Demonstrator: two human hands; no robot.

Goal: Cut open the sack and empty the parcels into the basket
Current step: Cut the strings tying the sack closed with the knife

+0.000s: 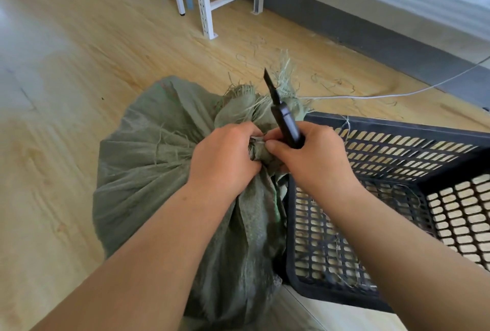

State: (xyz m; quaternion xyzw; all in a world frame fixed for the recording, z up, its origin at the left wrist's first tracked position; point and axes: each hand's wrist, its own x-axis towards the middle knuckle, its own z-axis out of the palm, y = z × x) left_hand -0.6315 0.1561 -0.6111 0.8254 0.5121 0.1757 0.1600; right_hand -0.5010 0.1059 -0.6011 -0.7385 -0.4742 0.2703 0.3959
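Observation:
A full grey-green woven sack point(148, 160) stands on the wooden floor, its frayed mouth bunched together at the top. My left hand point(225, 155) grips the gathered neck, fingers pinching a pale tie. My right hand point(313, 158) meets it at the same spot and holds a black utility knife point(285, 121), blade extended and pointing up and away. A black perforated plastic basket point(397, 145) sits right of the sack, touching it; no parcels are visible in it. The parcels are hidden inside the sack.
White metal shelf legs point(206, 12) and chair legs stand at the back. A grey skirting wall point(371, 38) runs along the right. A white cable point(384, 94) and loose sack fibres point(334, 84) lie on the floor beyond the basket.

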